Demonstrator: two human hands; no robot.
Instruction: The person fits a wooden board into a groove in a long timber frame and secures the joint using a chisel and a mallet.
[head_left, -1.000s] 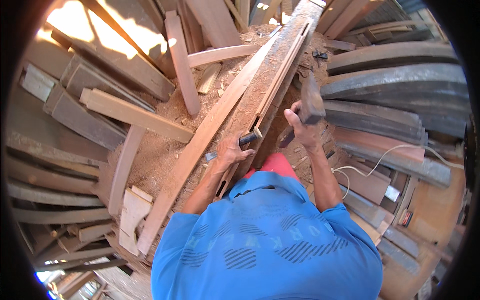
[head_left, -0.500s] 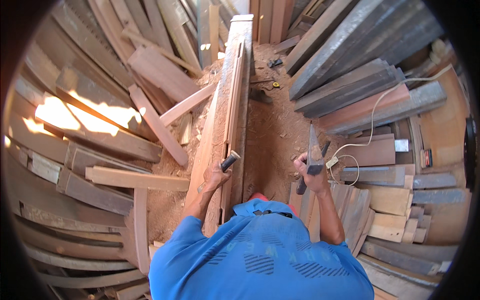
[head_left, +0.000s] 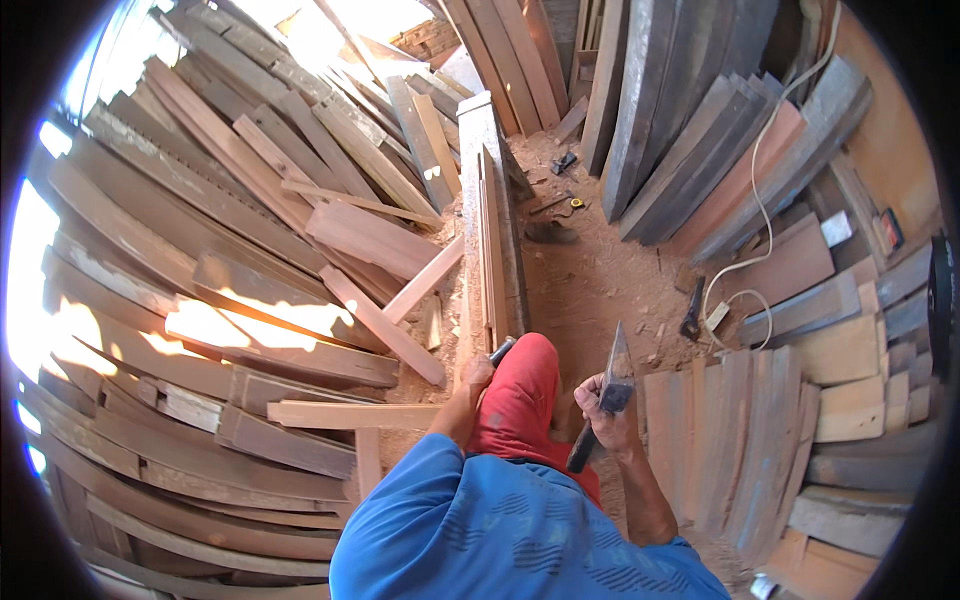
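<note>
My left hand (head_left: 478,374) is closed around a chisel, whose metal-ringed handle end (head_left: 503,349) sticks up beside my raised red-trousered knee. The hand rests by the near end of a long timber beam (head_left: 514,285). On that beam lie narrow brown wood pieces (head_left: 488,240); my knee partly covers their near end. My right hand (head_left: 613,425) grips what looks like a hatchet, held right of my legs and apart from the beam. Its wedge-shaped metal head (head_left: 619,375) points away from me, and its dark handle (head_left: 581,448) slants down to the left. The chisel's blade is hidden.
Stacked boards (head_left: 250,320) fill the left side, and dark planks (head_left: 660,110) lean at the far right. A white cable (head_left: 768,215) runs over the right-hand timber. On the sawdust-covered floor lie a yellow tape measure (head_left: 576,203) and a dark-handled tool (head_left: 692,308).
The view has shifted, showing more of the far end. My red-trousered leg has come up beside the beam. The hatchet has moved nearer my body and its handle now shows more.
</note>
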